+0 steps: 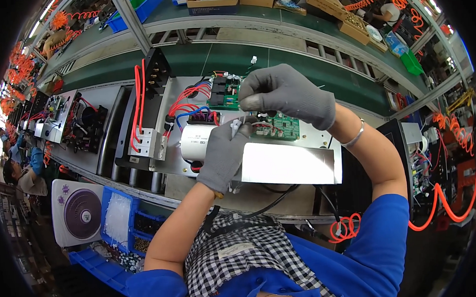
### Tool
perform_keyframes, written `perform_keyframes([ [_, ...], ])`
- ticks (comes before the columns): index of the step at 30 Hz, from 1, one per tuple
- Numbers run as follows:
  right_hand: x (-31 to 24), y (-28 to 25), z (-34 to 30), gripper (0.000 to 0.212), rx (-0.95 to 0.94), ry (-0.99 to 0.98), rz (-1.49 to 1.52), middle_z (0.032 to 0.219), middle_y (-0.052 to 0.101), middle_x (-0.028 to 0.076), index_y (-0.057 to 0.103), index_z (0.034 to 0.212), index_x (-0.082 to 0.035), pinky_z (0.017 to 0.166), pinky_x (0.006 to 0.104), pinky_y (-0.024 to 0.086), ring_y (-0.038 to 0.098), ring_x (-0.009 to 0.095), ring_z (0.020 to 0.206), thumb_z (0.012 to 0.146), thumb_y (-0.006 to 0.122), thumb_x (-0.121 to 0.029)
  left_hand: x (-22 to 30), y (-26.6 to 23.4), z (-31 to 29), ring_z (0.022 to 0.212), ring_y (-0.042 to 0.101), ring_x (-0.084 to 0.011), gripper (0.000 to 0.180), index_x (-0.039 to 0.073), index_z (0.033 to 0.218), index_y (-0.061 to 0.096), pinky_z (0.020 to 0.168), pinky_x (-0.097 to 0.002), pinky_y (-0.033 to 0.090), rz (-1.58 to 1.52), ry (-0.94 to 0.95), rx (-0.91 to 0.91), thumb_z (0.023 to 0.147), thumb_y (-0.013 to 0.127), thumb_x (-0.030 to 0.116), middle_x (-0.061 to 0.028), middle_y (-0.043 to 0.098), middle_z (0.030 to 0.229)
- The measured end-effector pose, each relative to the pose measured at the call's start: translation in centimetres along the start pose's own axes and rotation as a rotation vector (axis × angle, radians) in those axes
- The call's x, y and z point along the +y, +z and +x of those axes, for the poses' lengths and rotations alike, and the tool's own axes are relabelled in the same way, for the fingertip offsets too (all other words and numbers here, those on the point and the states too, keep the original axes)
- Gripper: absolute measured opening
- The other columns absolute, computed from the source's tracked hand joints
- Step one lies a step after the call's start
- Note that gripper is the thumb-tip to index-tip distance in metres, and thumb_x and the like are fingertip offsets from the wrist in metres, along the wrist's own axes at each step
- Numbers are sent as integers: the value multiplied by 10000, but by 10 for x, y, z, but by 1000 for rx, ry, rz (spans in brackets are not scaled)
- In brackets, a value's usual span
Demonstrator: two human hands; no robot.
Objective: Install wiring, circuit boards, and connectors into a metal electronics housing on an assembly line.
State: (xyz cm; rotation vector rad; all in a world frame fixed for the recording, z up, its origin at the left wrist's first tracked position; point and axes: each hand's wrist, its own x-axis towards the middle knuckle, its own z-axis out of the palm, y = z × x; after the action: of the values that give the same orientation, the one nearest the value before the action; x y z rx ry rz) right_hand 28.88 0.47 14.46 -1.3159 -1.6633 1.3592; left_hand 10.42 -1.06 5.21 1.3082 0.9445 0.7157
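Both my hands wear grey gloves and work over an open electrical assembly on a metal base plate (170,164). My left hand (222,154) is closed, with a small whitish piece (235,127) between thumb and fingers. It lies beside a white cylinder (196,142) and a bright sheet-metal cover (289,162). My right hand (291,95) is raised above the green circuit boards, its thumb and fingertips pinched together; anything in the pinch is too small to make out. One green board (282,126) with thin wires shows beneath it, another board (225,96) to its left.
Red wires run to a white breaker block (145,144) at the left. Another assembly (61,119) stands further left. Blue parts bins (119,217) and a purple-and-white fan (81,213) are at lower left. Coiled orange hose (348,228) hangs at lower right. Cardboard boxes (213,3) sit on the far shelf.
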Motion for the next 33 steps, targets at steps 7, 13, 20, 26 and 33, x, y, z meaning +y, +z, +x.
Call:
perform_keyframes([
  [7, 13, -14, 3, 298, 20, -22, -54, 954, 702, 50, 688, 1074, 25, 707, 237, 528, 636, 79, 808, 897, 737, -210, -15, 1, 6, 657, 575, -115, 262, -16, 1050, 688, 599, -316, 471, -27, 81, 10, 986, 589, 218, -60, 659, 755],
  [13, 12, 3, 10, 333, -20, -112, -318, 1000, 703, 63, 678, 1121, 19, 811, 274, 545, 655, 87, 895, 929, 699, -253, -29, 1, 8, 674, 577, -165, 275, -21, 995, 673, 632, -355, 477, -36, 95, 59, 973, 598, 242, -96, 652, 755],
  [20, 13, 25, 19, 297, -60, -25, -128, 914, 710, 44, 711, 1026, -9, 707, 263, 525, 632, 89, 831, 900, 687, -277, -29, -10, -17, 865, 665, -272, 347, -33, 1157, 645, 787, -370, 504, 10, 158, 72, 992, 545, 256, -188, 698, 942],
  [26, -21, 3, 30, 303, 312, -175, -155, 894, 691, 11, 670, 1076, -41, 679, 260, 527, 634, 99, 767, 939, 639, -309, -56, -18, -48, 1048, 666, -316, 384, -15, 1306, 566, 918, -364, 502, 181, 223, 40, 987, 544, 197, -230, 666, 1168],
  [33, -5, 29, 43, 236, 40, -153, -692, 887, 715, 115, 702, 979, -48, 767, 356, 534, 675, 242, 790, 866, 698, -255, -76, -15, -50, 1010, 649, -390, 627, 79, 1465, 400, 837, -446, 523, 583, 350, 97, 879, 622, 79, -230, 636, 1192],
])
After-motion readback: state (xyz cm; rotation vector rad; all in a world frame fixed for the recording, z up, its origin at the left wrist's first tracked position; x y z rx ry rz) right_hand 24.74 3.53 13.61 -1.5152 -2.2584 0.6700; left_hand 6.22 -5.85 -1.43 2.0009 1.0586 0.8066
